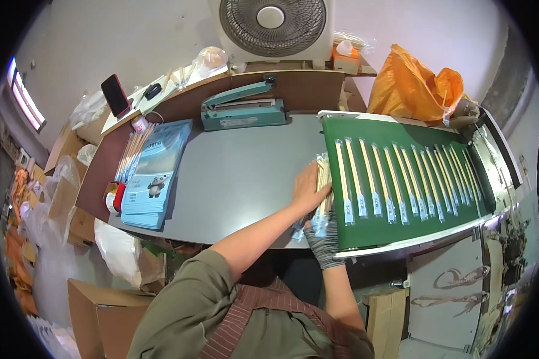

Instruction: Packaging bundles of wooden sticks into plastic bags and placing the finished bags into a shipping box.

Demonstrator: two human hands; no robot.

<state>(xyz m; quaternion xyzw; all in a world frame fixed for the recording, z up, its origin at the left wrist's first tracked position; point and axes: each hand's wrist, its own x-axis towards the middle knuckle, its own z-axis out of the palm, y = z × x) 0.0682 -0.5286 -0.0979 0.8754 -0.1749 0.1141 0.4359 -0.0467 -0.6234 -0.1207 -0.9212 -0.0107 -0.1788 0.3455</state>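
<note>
A bundle of chopsticks in clear wrappers with blue-printed ends (322,206) stands at the desk's right side, beside the green conveyor belt (365,236). My bare left hand (307,186) is closed round the bundle's left side. Lower down, my right hand (323,246), in a grey striped glove, grips its bottom end; the bundle hides part of those fingers. Across the belt lie several wrapped pairs of chopsticks (375,179), spaced in a row and crowding closer toward the right.
On the grey desk (233,179), a stack of blue printed bags (153,185) lies at left, near loose chopsticks (135,155) and a red tape dispenser (114,197). A teal heat sealer (244,113) sits at the back. Behind stand a fan (272,30) and an orange bag (410,90).
</note>
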